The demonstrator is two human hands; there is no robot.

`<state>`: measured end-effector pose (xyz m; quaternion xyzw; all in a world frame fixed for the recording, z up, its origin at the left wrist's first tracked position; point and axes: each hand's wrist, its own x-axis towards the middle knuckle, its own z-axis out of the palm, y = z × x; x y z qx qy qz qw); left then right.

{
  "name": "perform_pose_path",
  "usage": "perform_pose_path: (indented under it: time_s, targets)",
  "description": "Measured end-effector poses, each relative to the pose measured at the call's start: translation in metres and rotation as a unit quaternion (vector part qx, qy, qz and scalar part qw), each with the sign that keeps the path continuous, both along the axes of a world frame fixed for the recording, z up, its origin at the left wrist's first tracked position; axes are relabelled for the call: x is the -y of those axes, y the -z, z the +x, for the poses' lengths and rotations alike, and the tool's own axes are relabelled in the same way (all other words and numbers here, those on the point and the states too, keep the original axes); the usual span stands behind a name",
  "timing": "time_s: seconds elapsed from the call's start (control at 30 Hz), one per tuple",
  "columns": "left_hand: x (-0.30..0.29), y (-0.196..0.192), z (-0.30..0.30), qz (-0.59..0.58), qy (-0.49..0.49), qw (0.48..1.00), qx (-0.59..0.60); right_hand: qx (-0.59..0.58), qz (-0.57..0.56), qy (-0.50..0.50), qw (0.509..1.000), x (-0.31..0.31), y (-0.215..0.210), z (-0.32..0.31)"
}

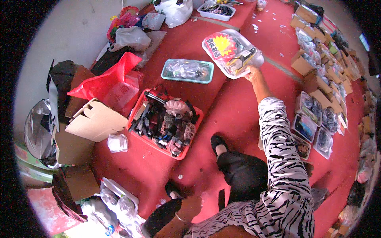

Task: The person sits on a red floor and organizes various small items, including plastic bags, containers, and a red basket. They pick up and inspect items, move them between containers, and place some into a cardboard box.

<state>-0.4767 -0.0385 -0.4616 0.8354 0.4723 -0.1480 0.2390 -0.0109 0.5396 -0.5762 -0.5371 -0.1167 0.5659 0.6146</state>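
Observation:
My right hand (254, 74) reaches forward and is closed on the near right edge of a white plastic tray (257, 59). Small packaged goods lie in this tray, along with a red card (220, 47) bearing a yellow starburst. My left hand (192, 207) is low in the picture by my left knee, its wrist circled by a thin bracelet; its fingers cannot be made out. Left of the held tray, a light-blue basket (168, 77) holds clear plastic packets (188, 69). Nearer me stands a red-orange basket (158, 147) full of dark, pink and leopard-patterned hair accessories (174, 123).
Red matting (234, 111) covers the floor. Cardboard boxes (97, 121), a red bag (115, 81) and plastic bags line the left side. On the right are rows of small boxes (303, 65) and clear trays (304, 127). Another white tray (216, 16) stands at the back.

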Motion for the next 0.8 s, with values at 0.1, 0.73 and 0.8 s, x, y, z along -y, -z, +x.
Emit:
perform_pose_path:
  time_s: [0.1, 0.73, 0.8]
  targets:
    - [-0.015, -0.04, 0.006, 0.083, 0.066, 0.993, -0.045, -0.05, 0.086, -0.014, 0.995, -0.053, 0.023, -0.017]
    - [-0.063, -0.046, 0.006, 0.141, 0.045, 0.989, -0.01, 0.199, 0.094, 0.065, 0.973, -0.083, 0.053, -0.043]
    - [-0.047, -0.035, 0.004, 0.13, 0.056, 0.989, -0.034, 0.202, 0.064, 0.049, 0.976, -0.089, 0.05, -0.049]
